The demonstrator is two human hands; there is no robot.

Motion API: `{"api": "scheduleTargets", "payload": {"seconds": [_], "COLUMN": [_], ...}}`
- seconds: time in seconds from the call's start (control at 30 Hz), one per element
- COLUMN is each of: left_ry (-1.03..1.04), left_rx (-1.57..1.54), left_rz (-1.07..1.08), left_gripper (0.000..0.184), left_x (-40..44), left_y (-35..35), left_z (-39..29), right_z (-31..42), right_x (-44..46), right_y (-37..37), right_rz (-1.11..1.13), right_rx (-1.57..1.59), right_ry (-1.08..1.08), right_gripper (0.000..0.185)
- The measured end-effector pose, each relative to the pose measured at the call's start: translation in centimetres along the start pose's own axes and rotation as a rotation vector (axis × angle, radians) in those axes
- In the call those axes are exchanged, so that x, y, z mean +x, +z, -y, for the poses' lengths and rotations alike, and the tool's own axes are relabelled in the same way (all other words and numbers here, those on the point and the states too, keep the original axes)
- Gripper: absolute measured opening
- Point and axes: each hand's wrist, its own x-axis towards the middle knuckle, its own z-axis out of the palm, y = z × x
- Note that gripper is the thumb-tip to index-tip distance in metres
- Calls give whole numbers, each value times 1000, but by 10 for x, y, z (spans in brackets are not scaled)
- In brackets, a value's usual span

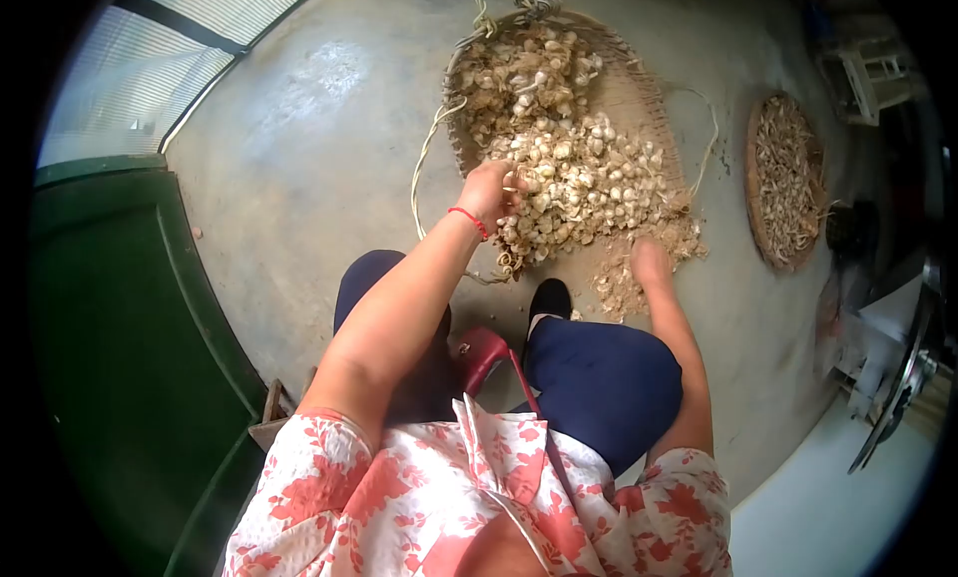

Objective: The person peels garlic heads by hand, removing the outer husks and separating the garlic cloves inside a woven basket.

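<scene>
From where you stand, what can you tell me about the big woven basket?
The basket is broad, shallow and brown, apparently woven from plant strips, and lies on the floor. Twisted cord loops stand out at both sides. Garlic bulbs and dry husks hide its near edge; bare weave shows at upper right. The left hand reaches in among the bulbs at its left side.

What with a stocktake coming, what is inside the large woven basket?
Pale garlic bulbs and papery brown skins lie in the large woven basket. Part of its floor shows; whatever lies beneath the bulbs is hidden.
</scene>
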Motion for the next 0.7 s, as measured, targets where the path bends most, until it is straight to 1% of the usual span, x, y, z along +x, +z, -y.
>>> {"api": "scheduleTargets", "payload": {"seconds": [0.03,0.07,0.1,0.17,0.23,0.3,0.37,0.4,0.47,0.5,0.57,0.6,0.63,0.7], "left_ry": [3,9,17,25,37,33,45,55,69,60,67,69,72,92], "left_rx": [12,12,-2,23,30,23,24,41,43,36,64,53,45,-68], "left_rz": [-20,-20,-20,-32,-44,-46,-47,-32,5,-4,-3,23,22,40], "left_gripper": [23,25,25,25,24,22,20,20,21,21,22,24,24,27], "left_x": [-2,-4,-5,-9,-14,-16,-22,-25,-31,-33,-35,-31,-29,-22], "left_y": [-1,-2,-3,-4,-5,-8,-10,-12,-15,-16,-15,-15,-11,1], "left_z": [-1,-2,-2,-3,-5,-5,-7,-9,-10,-9,-13,-13,-14,-16], "right_z": [-2,-2,12,59,112,154,194,206,221,220,209,201,199,185], "right_x": [-1,-1,-3,8,22,77,97,98,96,94,92,101,90,53], "right_y": [-11,-21,-46,-103,-137,-131,-142,-144,-142,-138,-139,-131,-133,-130], "right_rz": [47,101,94,142,-49,-299,-428,-425,-430,-416,-235,-109,-108,191], "right_rx": [-98,-224,-237,-183,0,131,67,74,-4,-6,565,843,836,1539], "right_ry": [9,-64,-70,-181,-382,-667,-758,-778,-543,-549,-431,-404,-409,-585], "right_gripper": [27,27,27,31,33,38,40,40,36,36,33,31,31,33]}}
